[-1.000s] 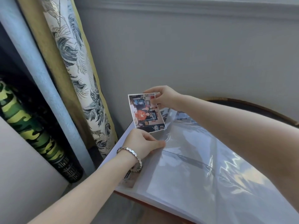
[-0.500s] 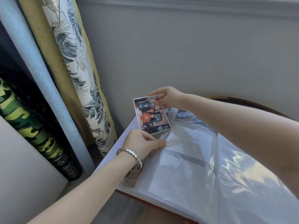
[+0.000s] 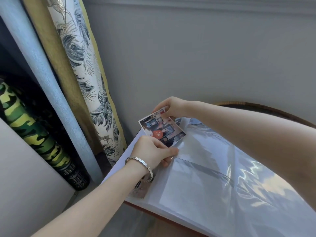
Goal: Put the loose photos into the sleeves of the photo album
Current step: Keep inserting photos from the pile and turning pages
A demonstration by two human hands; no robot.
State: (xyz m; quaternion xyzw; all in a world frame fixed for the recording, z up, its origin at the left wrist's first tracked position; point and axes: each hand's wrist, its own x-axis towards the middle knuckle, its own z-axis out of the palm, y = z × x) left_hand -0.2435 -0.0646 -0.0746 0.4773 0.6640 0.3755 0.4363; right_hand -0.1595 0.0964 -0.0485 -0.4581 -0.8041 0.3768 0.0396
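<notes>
An open photo album [image 3: 201,190] with shiny clear plastic sleeves lies in front of me. My right hand [image 3: 172,106] pinches the top corner of a white-bordered photo [image 3: 161,128] showing a red shape. The photo's lower corner sits at the mouth of a sleeve near the album's far left. My left hand [image 3: 153,152], with a silver bracelet on the wrist, pinches the clear sleeve film just below the photo. Another photo [image 3: 139,191] shows faintly under my left wrist, inside a lower sleeve.
Rolled fabrics stand to the left: a leaf-print roll [image 3: 89,79], a pale blue roll [image 3: 44,72] and a camouflage roll [image 3: 37,135]. A grey wall [image 3: 205,57] rises behind the album. A round dark rim [image 3: 266,108] curves at the far right.
The photo has tilted and come down, so its lower corner now meets the sleeve opening. My left hand has shifted from pressing the page to pinching the film.
</notes>
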